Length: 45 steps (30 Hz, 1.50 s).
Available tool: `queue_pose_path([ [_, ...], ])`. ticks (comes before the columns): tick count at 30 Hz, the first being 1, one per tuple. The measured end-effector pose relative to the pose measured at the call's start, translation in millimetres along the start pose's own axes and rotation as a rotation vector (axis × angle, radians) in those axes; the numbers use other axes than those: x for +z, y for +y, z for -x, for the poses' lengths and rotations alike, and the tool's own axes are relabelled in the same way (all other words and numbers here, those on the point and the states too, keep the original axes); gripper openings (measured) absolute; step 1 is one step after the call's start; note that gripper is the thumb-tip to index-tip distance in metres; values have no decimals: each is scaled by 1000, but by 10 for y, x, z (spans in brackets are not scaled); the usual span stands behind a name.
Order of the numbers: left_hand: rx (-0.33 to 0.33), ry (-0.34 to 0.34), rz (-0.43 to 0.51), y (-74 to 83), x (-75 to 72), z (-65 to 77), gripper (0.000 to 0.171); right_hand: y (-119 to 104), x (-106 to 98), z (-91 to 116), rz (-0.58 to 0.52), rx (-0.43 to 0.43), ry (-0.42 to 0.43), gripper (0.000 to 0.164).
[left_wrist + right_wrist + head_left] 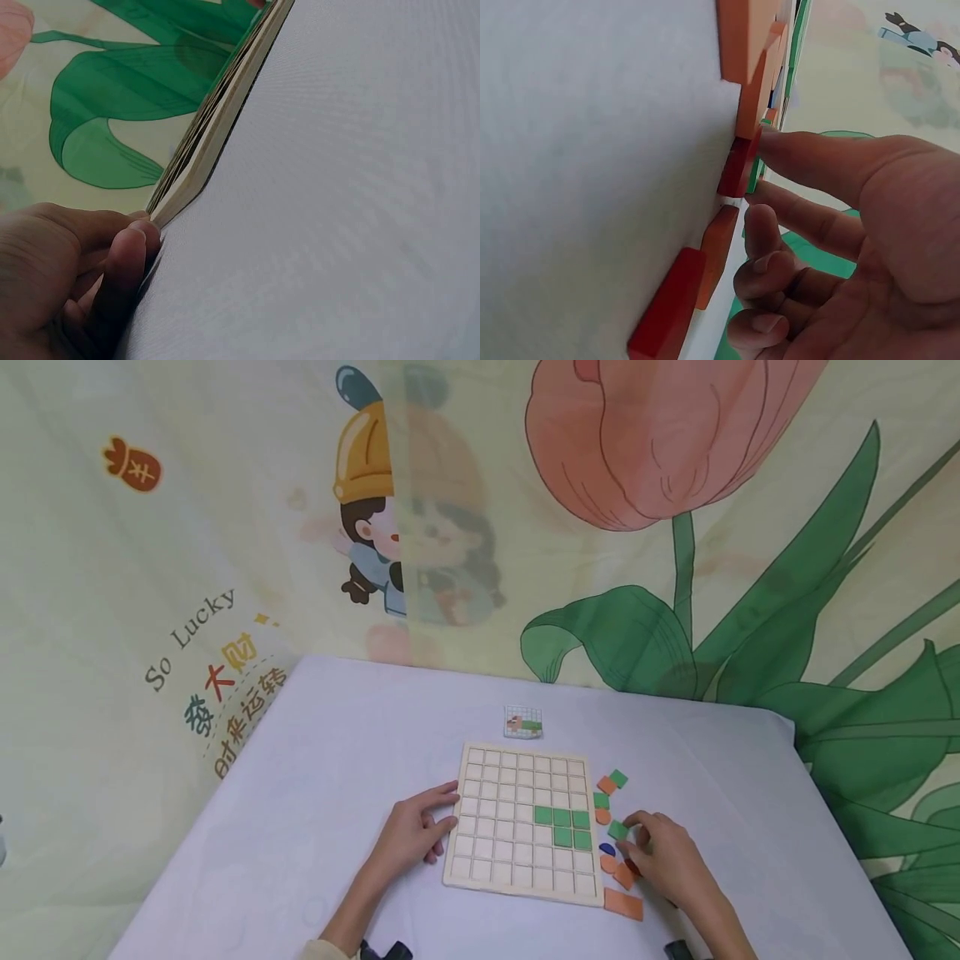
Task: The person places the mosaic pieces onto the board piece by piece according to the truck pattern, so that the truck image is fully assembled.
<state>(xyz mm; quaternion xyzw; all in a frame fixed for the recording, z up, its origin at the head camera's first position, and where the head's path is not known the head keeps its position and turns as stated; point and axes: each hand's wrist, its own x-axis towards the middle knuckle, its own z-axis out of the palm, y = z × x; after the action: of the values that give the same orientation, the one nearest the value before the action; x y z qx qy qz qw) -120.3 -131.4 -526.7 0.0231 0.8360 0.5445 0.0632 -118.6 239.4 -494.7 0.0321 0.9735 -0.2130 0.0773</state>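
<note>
My left hand (411,828) rests with fingertips and thumb against the left edge of a pale wooden grid board (495,827). In the left wrist view its fingertips (144,223) touch the board's side near a corner. Several green square tiles (562,817) sit in the grid's right-hand cells. Right of the board, my right hand (667,853) is at a loose green tile (618,830), its index fingertip right at the tile's edge. Thumb and index finger stand apart in the right wrist view, with a dark red piece (739,169) and the green tile (755,176) just beyond them.
Loose pieces line the board's right side: orange discs (608,864), a blue half-round (607,849), an orange rectangle (623,904) and other green and orange squares. A small picture card (522,722) lies behind the board on the white-covered table (337,735). A printed curtain (465,568) hangs behind.
</note>
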Motion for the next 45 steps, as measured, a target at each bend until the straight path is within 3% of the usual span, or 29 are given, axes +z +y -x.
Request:
queue_pose_path([
  [11,7,-15,12,-22,-5,7,43,-84,-17,23,-29,22,-21,36],
  [25,9,-15,17,-14,0,6,43,-474,170,106,-96,-231,5,24],
  [33,4,-7,5,-12,2,6,43,-664,282,100,-53,-303,-3,22],
  [45,9,-8,10,0,-4,-1,43,-728,341,108,-18,-336,14,25],
])
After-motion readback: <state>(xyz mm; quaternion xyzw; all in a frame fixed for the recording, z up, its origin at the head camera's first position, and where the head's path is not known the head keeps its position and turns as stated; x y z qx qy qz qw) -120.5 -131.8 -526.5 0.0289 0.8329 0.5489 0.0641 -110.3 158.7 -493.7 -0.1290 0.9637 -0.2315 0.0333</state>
